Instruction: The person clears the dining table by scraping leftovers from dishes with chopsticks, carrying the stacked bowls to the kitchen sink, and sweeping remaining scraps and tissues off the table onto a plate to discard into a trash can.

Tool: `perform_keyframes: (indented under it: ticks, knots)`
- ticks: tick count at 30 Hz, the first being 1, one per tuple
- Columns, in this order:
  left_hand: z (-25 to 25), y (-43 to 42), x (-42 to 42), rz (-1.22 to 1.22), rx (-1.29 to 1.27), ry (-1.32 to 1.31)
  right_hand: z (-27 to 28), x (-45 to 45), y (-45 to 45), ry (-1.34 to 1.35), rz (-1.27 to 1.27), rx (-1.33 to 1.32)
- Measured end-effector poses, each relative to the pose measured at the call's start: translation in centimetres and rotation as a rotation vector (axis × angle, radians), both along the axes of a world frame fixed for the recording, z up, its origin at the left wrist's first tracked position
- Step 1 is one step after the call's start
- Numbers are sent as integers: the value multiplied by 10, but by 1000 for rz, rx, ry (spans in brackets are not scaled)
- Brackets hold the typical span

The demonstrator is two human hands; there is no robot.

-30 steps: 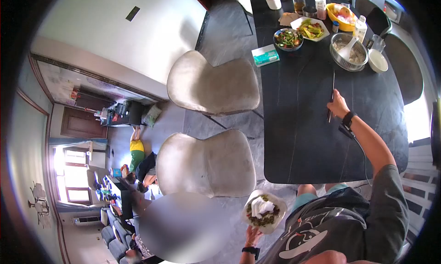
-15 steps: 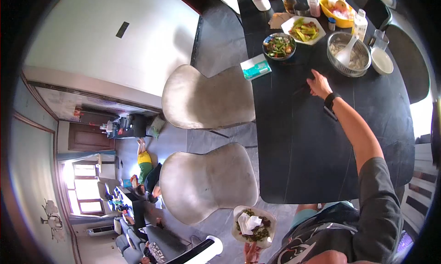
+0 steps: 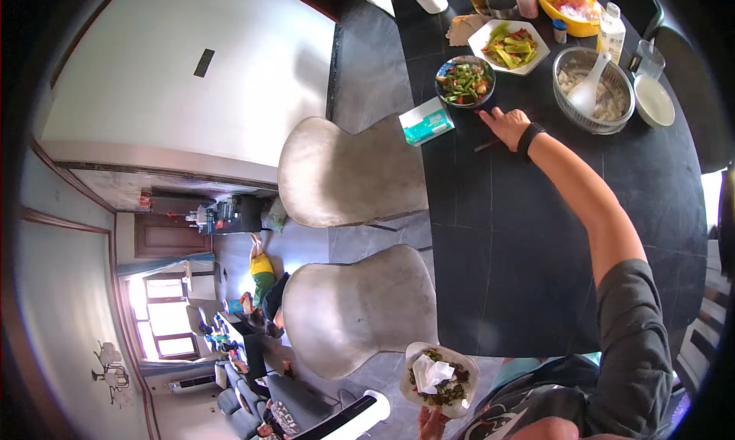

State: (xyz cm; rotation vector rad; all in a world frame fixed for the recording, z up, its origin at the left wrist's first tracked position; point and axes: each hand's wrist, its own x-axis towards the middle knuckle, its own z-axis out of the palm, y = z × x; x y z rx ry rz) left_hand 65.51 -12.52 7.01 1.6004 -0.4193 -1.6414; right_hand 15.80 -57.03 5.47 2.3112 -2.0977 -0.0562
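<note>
My right hand [image 3: 507, 128] is over the dark table [image 3: 528, 264], just below the bowl of green vegetables [image 3: 465, 82]. Its fingers are closed round thin dark chopsticks [image 3: 485, 145], only partly visible. A green-and-white tissue pack [image 3: 427, 123] lies left of this hand. Low in the picture, my left hand [image 3: 433, 422] grips the rim of a white dish [image 3: 462, 396] beside the table's edge. In that dish are dark green food scraps and a crumpled white tissue [image 3: 432, 373].
A white plate of vegetables [image 3: 511, 48], a steel bowl of rice [image 3: 601, 92] with a white paddle, a pale bowl [image 3: 654, 102], a yellow basket [image 3: 570, 21], bottles and cups stand farther up. Two beige chairs [image 3: 360, 310] line the left edge. People are in the background.
My right hand has moved left and up across the table with the chopsticks, towards the vegetable bowl. My left hand still holds the dish. The view has shifted.
</note>
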Motion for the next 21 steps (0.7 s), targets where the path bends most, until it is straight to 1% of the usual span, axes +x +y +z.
perform_keyframes:
  ticks: [1,3,5,7,11,13,14,15,17,18,19,21]
  knots:
    - [3,1,-1,-2,2,-3,-6,5,7,-3,0,6]
    - [6,1,-2,-10,-7,-1,-24,13,21,30,95,-104]
    - [6,1,-1,-18,-12,4,-29,23,51,31,161,-120]
    - [14,-6,2,-35,-19,16,-28,26,83,-37,276,-176]
    - [13,-12,14,-98,-31,66,-22,30,149,-133,349,-160]
    - [14,-18,15,-104,-43,53,-12,25,177,-184,414,-203]
    - [6,-17,24,-118,-31,30,-4,22,189,-255,399,-114]
    - [5,-16,28,-116,-24,33,0,20,200,-253,400,-107]
    - [5,-25,29,-157,-33,67,7,17,217,-400,203,-181]
    - [5,-27,30,-165,-23,86,10,19,221,-439,58,-188]
    - [5,-28,31,-163,-26,95,14,25,223,-430,62,-190]
    - [5,-31,31,-175,-21,93,26,42,227,-470,-380,-131]
